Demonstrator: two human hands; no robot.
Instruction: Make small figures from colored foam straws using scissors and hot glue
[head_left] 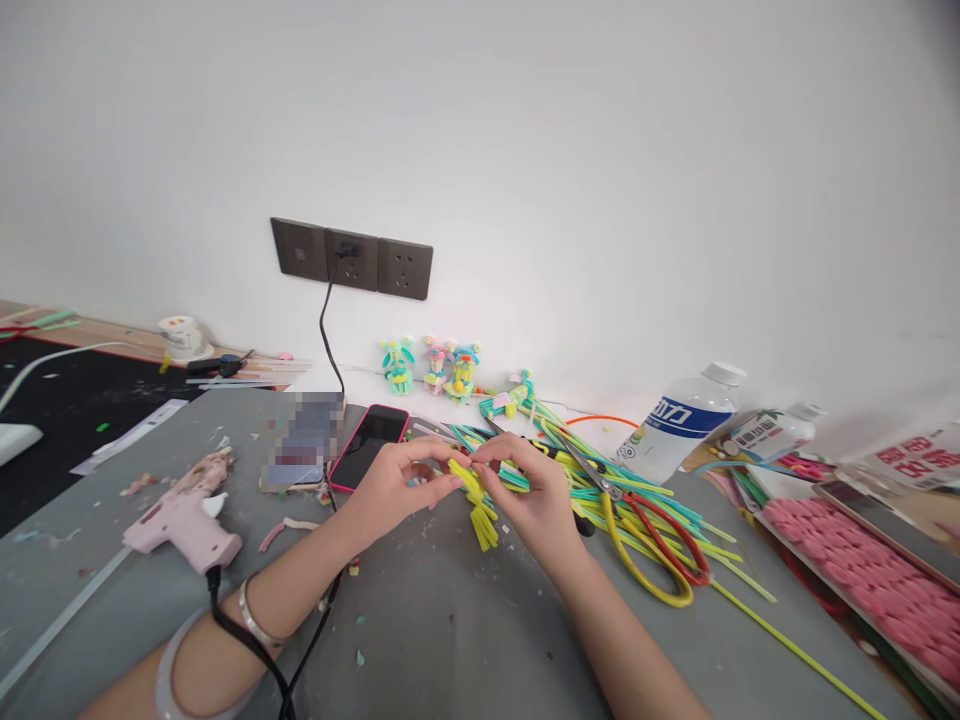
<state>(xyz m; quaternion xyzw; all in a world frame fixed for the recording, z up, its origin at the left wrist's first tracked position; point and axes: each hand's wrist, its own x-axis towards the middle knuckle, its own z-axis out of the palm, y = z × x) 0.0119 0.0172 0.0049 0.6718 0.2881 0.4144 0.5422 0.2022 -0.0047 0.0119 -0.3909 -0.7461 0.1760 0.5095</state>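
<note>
My left hand pinches the upper end of a folded yellow pipe-cleaner piece between thumb and forefinger. From the other side my right hand holds the same piece, fingertips close to those of the left. The lower end of the piece hangs down over the grey mat. Just right of my right hand lie scissors with one yellow and one red handle, resting on loose yellow and teal pipe cleaners. Fingers hide the exact spot where both hands meet on the piece.
A pink glue gun lies at left, its black cord by my left forearm. Two phones, one with a pink case, lie behind. Small pipe-cleaner figures stand at the wall. A bottle leans at right, near a pink woven piece.
</note>
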